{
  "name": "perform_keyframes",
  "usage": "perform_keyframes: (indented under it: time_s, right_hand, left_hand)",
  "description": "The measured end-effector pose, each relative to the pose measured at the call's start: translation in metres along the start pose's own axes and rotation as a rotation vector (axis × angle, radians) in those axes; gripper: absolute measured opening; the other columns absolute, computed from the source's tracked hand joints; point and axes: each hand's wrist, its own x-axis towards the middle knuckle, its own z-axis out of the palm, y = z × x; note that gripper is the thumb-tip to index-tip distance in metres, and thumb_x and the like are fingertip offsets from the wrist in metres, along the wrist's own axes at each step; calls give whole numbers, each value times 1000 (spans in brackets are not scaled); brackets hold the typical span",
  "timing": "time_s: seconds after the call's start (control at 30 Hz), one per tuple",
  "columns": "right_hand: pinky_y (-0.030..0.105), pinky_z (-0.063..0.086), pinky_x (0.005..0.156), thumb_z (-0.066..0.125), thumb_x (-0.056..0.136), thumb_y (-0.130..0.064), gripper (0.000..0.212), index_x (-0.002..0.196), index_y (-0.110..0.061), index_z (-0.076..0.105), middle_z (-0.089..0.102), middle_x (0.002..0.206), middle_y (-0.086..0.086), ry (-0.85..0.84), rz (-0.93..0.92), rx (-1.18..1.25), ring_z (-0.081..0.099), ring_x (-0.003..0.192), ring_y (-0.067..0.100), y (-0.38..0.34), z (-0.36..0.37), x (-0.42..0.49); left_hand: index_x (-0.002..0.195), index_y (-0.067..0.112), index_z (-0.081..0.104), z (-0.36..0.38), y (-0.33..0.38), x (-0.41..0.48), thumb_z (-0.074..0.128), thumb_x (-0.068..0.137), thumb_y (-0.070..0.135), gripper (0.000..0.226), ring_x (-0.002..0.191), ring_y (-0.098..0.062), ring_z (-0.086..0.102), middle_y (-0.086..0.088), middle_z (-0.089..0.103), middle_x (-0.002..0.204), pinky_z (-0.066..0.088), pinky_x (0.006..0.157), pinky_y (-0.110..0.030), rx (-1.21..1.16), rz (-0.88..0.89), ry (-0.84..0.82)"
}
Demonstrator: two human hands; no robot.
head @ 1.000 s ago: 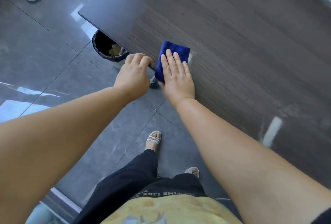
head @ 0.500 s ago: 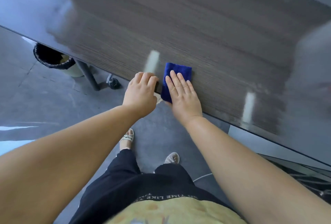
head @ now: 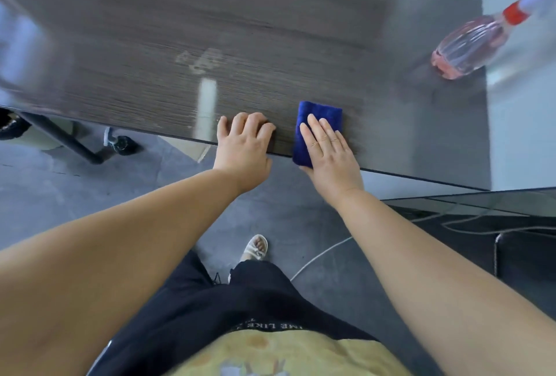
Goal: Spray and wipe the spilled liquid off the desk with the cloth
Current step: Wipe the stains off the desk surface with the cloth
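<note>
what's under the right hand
A folded blue cloth lies flat under the right hand at the desk edge. What lies beneath the cloth is covered.

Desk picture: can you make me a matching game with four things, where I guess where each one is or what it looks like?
Things:
1. cloth
2. spray bottle
3. left hand
4. right hand

Clues:
a. on the far right of the desk, pink liquid inside
b. fingers curled, resting on the desk's near edge
c. blue, folded, lying at the desk's near edge
d. fingers straight, pressing flat on something blue

Right pairs: 1-c, 2-a, 3-b, 4-d.
</note>
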Motion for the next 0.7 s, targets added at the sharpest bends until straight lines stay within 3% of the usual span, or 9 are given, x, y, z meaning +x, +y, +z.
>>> perform_keyframes:
  time_s: [0.1, 0.3, 0.4, 0.5, 0.57, 0.63, 0.7]
  right_hand:
    - [46, 30, 106, 80, 72, -21, 83, 141, -4, 37, 39, 146, 16, -6, 56, 27, 39, 133, 35, 24, -3, -18]
    - [42, 24, 113, 70, 82, -12, 72, 144, -8, 34, 30, 152, 10, -83, 146, 141, 28, 140, 29, 67, -19, -54]
    - [36, 19, 116, 60, 91, -18, 62, 146, -14, 31, 24, 155, 0, -142, 212, 413, 18, 144, 19, 74, -38, -60]
    - [18, 26, 102, 58, 93, -20, 55, 143, -19, 36, 37, 148, -2, -113, 367, 710, 34, 135, 15, 74, -69, -53]
    - [12, 28, 92, 60, 91, -18, 51, 139, -18, 42, 48, 138, -1, -31, 384, 780, 43, 125, 14, 74, -89, -47]
    - [13, 30, 91, 63, 89, -18, 49, 135, -18, 47, 52, 131, -1, -11, 349, 818, 45, 120, 11, 73, -103, -39]
    - [17, 32, 98, 68, 85, -18, 51, 133, -20, 50, 50, 131, -3, -42, 333, 855, 44, 121, 8, 76, -110, -32]
  left_hand:
    - [137, 21, 40, 2, 25, 3, 52, 82, 28, 57, 130, -27, 28, -1, 33, 142, 17, 111, -51, 41, 36, -59]
    - [135, 21, 43, -3, 63, 9, 50, 85, 26, 50, 126, -27, 32, -2, 41, 136, 19, 111, -40, -84, 30, -100]
    - [130, 21, 49, -18, 87, 18, 46, 93, 32, 38, 122, -25, 37, -2, 48, 130, 32, 102, -34, -356, -67, -200]
    - [117, 17, 58, -43, 115, 41, 42, 94, 50, 44, 97, -21, 54, -1, 60, 106, 41, 79, -30, -774, -305, -440]
    - [104, 16, 64, -59, 132, 57, 48, 86, 62, 51, 85, -19, 59, 1, 64, 96, 42, 72, -30, -1025, -449, -559]
    - [90, 18, 63, -71, 141, 70, 61, 81, 57, 40, 77, -18, 61, 1, 65, 89, 46, 70, -29, -1178, -531, -594]
    - [84, 17, 62, -76, 143, 80, 67, 83, 39, 23, 73, -18, 62, -3, 64, 88, 51, 65, -29, -1257, -581, -569]
